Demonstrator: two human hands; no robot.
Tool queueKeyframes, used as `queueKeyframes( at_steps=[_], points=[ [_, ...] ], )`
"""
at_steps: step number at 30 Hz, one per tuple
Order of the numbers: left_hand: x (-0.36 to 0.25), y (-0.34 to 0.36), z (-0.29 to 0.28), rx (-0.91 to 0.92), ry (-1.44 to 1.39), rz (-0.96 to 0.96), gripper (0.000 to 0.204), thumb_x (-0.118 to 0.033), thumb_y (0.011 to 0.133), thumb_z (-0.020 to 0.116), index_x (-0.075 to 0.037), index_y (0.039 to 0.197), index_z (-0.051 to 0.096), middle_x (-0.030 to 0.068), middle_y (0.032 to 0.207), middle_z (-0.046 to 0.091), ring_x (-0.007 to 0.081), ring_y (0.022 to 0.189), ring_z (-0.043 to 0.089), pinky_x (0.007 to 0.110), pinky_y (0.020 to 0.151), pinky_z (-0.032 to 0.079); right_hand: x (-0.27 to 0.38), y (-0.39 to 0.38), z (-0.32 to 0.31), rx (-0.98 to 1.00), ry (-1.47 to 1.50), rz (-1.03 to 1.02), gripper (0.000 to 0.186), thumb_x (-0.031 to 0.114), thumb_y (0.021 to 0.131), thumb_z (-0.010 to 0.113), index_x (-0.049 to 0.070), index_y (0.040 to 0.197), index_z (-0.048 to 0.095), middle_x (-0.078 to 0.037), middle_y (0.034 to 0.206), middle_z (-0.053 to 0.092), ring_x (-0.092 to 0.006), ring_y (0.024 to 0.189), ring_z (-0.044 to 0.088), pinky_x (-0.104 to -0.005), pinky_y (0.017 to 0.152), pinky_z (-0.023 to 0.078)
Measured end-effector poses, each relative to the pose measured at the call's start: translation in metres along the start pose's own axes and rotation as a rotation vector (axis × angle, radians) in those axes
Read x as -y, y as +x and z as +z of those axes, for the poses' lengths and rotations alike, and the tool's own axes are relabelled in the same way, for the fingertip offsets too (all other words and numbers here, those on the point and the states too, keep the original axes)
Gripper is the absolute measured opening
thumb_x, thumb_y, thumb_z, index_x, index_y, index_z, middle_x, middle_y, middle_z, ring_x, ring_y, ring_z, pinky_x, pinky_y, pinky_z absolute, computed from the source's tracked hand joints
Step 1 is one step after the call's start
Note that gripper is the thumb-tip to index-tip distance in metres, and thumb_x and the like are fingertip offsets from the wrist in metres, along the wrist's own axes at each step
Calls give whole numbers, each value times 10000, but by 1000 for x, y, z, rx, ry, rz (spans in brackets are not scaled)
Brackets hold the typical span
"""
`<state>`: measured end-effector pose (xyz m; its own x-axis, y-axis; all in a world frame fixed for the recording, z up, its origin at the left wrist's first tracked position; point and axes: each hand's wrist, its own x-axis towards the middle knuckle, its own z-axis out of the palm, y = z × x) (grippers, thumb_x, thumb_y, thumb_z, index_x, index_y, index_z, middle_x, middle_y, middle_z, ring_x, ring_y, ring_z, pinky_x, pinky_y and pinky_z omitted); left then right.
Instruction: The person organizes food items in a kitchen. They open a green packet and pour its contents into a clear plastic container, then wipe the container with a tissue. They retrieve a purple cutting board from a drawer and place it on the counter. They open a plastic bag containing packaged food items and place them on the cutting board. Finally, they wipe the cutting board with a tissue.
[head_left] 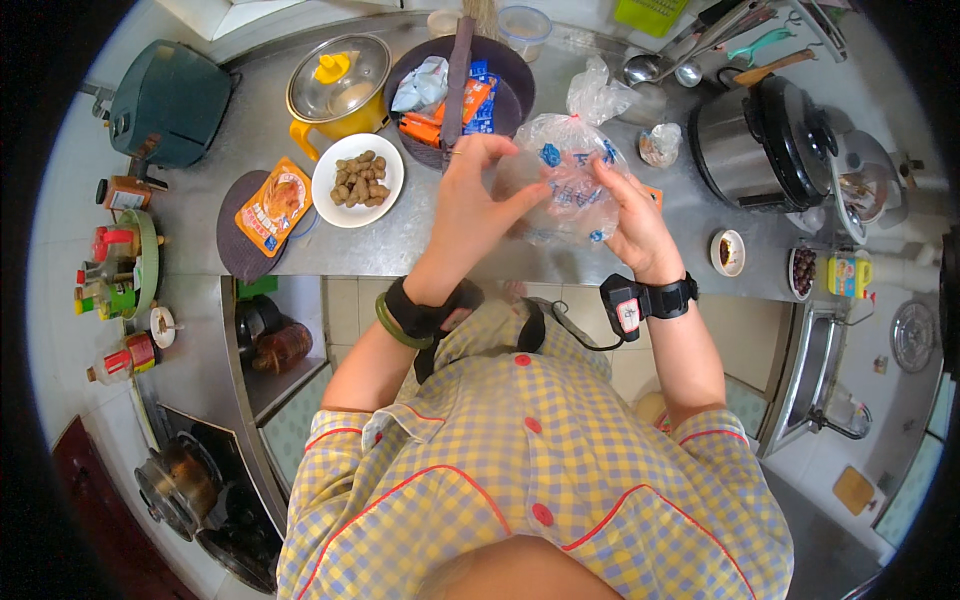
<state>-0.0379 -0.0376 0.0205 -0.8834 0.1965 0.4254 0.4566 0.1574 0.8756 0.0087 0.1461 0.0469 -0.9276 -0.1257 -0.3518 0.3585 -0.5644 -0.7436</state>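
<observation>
Over the counter's front edge, a clear plastic bag (pixel 572 172) with blue print is held up between my hands. Its gathered neck has a red tie and points to the far side; the contents are hard to make out. My right hand (pixel 640 222) grips the bag's right side, fingers behind it and thumb in front. On the left side, my left hand (pixel 470 205) curls round the bag's edge, thumb and fingers slightly blurred. Left of that hand stands a white plate (pixel 326 208) of unshelled peanuts (pixel 360 179). Behind it is a dark basket (pixel 512 72) with several packets.
A yellow pot (pixel 350 118) with a glass lid stands at the back left. An orange packet (pixel 273 208) lies on a dark round mat (pixel 238 232). To the right are a pressure cooker (pixel 745 140), a small sauce dish (pixel 728 252) and a bowl of dark red fruit (pixel 803 272).
</observation>
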Motion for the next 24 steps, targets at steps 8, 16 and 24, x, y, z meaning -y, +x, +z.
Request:
queueKeyframes(
  at_steps=[8, 16, 24],
  points=[
    [-17, 10, 9, 143, -144, -256, 207, -134, 767, 700, -20, 785, 528, -4, 688, 556, 63, 644, 518, 206, 600, 428, -15, 0, 6, -13, -453, -177, 263, 220, 935, 501, 31, 1099, 583, -24, 1010, 620, -82, 890, 560, -238, 766, 448],
    [8, 4, -5, 98, -38, -267, 176, -78, 806, 628, -31, 725, 478, -42, 625, 494, 17, 577, 448, 175, 521, 363, -25, 6, 0, -285, -728, -429, 194, 115, 847, 584, 33, 1023, 591, -23, 931, 625, -117, 827, 569, -231, 701, 446],
    [14, -8, -4, 122, -25, -289, 194, -82, 821, 620, -37, 723, 459, -45, 624, 456, 18, 564, 389, 185, 489, 316, -36, -4, 21, -47, -1264, -736, 281, 9, 740, 581, 27, 1019, 562, -138, 920, 605, -288, 748, 602, -335, 654, 482]
  ],
)
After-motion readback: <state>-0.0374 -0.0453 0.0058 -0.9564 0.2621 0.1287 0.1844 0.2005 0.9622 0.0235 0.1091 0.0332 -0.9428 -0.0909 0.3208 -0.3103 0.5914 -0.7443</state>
